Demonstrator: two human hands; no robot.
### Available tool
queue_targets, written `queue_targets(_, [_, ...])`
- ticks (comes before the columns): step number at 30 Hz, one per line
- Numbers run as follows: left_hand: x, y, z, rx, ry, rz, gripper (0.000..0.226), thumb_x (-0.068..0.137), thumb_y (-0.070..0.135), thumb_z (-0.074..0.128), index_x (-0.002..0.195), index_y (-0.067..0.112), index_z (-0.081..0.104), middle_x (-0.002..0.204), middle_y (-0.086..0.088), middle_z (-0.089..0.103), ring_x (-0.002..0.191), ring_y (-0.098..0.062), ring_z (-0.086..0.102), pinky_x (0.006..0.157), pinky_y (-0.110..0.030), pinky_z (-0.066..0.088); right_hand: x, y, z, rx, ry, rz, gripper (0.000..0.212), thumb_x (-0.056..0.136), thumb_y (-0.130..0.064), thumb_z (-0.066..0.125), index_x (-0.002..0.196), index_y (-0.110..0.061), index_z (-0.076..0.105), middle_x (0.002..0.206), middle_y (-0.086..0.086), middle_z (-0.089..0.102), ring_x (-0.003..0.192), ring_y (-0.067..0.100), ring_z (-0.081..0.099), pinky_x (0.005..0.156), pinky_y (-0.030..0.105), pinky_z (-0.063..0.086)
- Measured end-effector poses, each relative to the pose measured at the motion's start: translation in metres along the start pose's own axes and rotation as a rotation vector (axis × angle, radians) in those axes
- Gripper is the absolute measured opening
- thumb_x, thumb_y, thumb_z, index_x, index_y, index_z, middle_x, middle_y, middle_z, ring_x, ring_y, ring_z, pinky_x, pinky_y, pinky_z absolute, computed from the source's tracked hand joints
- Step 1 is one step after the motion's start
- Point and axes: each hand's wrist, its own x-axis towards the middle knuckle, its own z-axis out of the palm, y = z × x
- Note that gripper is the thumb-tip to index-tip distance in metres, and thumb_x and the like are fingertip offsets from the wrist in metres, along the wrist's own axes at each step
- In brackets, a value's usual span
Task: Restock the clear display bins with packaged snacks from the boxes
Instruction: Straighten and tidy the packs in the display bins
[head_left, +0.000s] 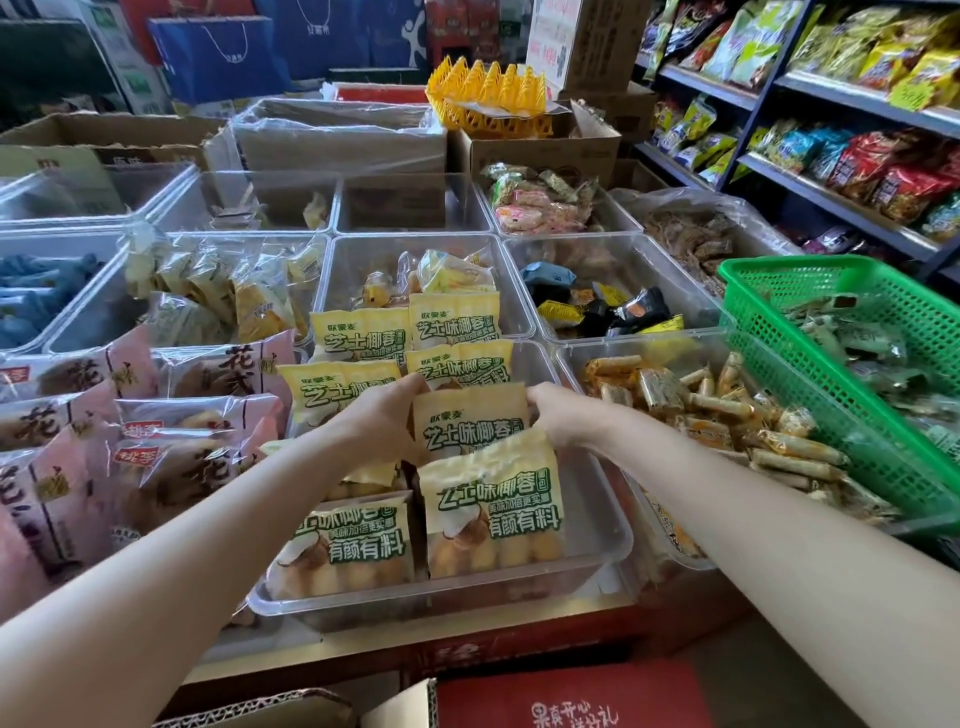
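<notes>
Yellow snack packet (470, 421) pinched at its sides between both hands, left (387, 415) and right (558, 415), above the clear bin (597, 540).

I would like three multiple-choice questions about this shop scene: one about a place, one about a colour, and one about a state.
1. Where does the green basket stand?
A. right of the clear bins
B. left of the pink packs
C. on the top shelf

2. What colour are the packs in the near clear bin?
A. blue
B. yellow with green lettering
C. black

3. What are the hands doing?
A. hanging idle
B. both holding one yellow pack
C. lifting the basket

Answers: 1 A, it sits at the right edge of the display. 2 B, as the printed wrappers show. 3 B, the left hand and right hand grip the yellow pack by its sides.
</notes>
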Motion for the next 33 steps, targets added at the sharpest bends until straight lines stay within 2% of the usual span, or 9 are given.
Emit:
queue_targets(2, [-0.003,0.0,0.004,0.066,0.107,0.069,0.043,0.073,0.007,0.074,0.102,0.018,0.044,0.094,-0.002,0.06,0.08,-0.018,0.056,0.068,-0.025,0.047,0.003,0.0,0.005,-0.099,0.075,-0.022,0.016,0.082,-0.017,0.072,0.091,-0.014,0.059,0.09,0.005,0.06,0.069,0.017,0.057,0.054,0.026,0.051])
queue_targets(4, [-0.004,0.001,0.004,0.129,0.23,0.109,0.037,0.075,0.006,0.068,0.101,0.017,0.044,0.096,-0.004,0.062,0.081,-0.021,0.054,0.077,-0.032,0.047,0.003,0.001,0.008,-0.216,0.171,-0.043,0.026,0.084,-0.013,0.066,0.067,-0.019,0.047,0.074,0.0,0.047,0.059,0.013,0.045,0.04,0.018,0.036])
queue_targets(10, [-0.021,0.01,-0.016,0.111,0.455,0.276,0.029,0.079,0.022,0.07,0.089,0.018,0.043,0.076,0.008,0.05,0.072,-0.013,0.048,0.075,-0.029,0.041,-0.014,-0.016,-0.023,-0.01,0.332,-0.108,0.025,0.083,-0.025,0.069,0.076,-0.008,0.053,0.066,0.007,0.063,0.051,0.011,0.061,0.045,0.018,0.049])
queue_targets(14, [-0.036,0.02,-0.007,0.157,0.106,0.351,0.034,0.094,0.037,0.045,0.081,0.012,0.063,0.074,0.001,0.064,0.064,-0.012,0.059,0.065,-0.02,0.05,-0.016,-0.04,-0.025,-0.091,0.469,-0.299,0.015,0.087,-0.021,0.066,0.086,-0.012,0.054,0.093,0.009,0.065,0.074,0.016,0.065,0.067,0.026,0.056])
queue_targets(18, [-0.032,0.032,0.0,0.177,-0.176,0.182,0.058,0.095,0.053,0.022,0.059,0.011,0.038,0.058,-0.004,0.042,0.049,-0.014,0.036,0.051,-0.022,0.029,-0.004,-0.055,-0.012,-0.469,0.311,-0.347,0.042,0.086,-0.015,0.062,0.125,-0.018,0.046,0.138,0.004,0.042,0.127,0.023,0.038,0.105,0.037,0.033])
queue_targets(24, [-0.026,0.035,0.01,0.169,-0.236,0.197,0.058,0.093,0.056,0.028,0.055,0.014,0.036,0.053,0.0,0.037,0.044,-0.012,0.032,0.046,-0.023,0.028,0.014,-0.063,-0.003,-0.525,0.347,-0.294,0.029,0.089,-0.01,0.056,0.117,-0.017,0.052,0.134,0.006,0.04,0.126,0.025,0.038,0.106,0.041,0.034])
queue_targets(28, [-0.015,0.028,-0.01,-0.075,0.038,0.225,0.04,0.094,0.04,0.046,0.085,0.008,0.069,0.078,-0.001,0.07,0.064,-0.011,0.065,0.068,-0.024,0.055,0.021,-0.064,-0.013,-0.441,0.365,-0.287,0.029,0.091,-0.009,0.054,0.12,-0.013,0.058,0.127,0.007,0.056,0.114,0.022,0.053,0.094,0.03,0.042])
queue_targets(31, [-0.004,0.016,-0.036,-0.092,0.448,0.302,0.021,0.089,0.025,0.059,0.103,0.01,0.065,0.092,0.001,0.069,0.073,-0.009,0.064,0.078,-0.024,0.054,0.022,-0.064,-0.024,-0.416,0.371,-0.262,0.022,0.093,-0.011,0.052,0.106,-0.012,0.07,0.12,0.006,0.063,0.112,0.019,0.055,0.082,0.02,0.038])
queue_targets(33, [0.008,0.009,-0.045,0.049,0.43,0.29,0.04,0.084,0.032,0.064,0.119,0.016,0.055,0.112,0.003,0.062,0.103,-0.015,0.058,0.097,-0.038,0.044,0.024,-0.066,-0.026,-0.427,0.324,-0.266,0.024,0.095,-0.01,0.048,0.108,-0.011,0.068,0.12,0.006,0.062,0.111,0.02,0.055,0.08,0.019,0.037])
